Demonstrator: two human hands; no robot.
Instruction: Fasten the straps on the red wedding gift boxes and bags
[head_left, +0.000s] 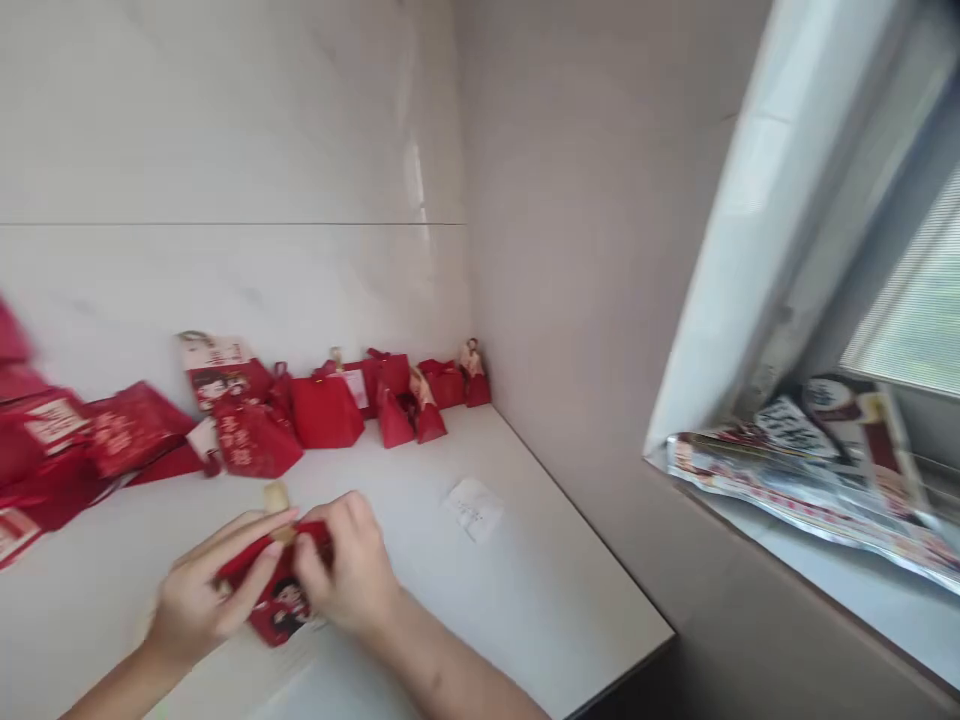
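Between my two hands is a small red gift box (281, 597) with dark cartoon figures printed on its front. My left hand (206, 580) grips its left side, with thumb and fingers near the top edge. Closed on the upper right side of the box is my right hand (350, 560), its thumb pressing the top. A pale gold ribbon (276, 497) sticks up from the top of the box between the hands. Motion blur hides the finer details, and the fingers cover much of the upper part.
Several red gift boxes (326, 412) and bags stand along the back wall of the white table (442, 610). A crumpled white paper (474, 508) lies to the right of my hands. Shiny printed packets (810, 490) rest on the windowsill at the far right.
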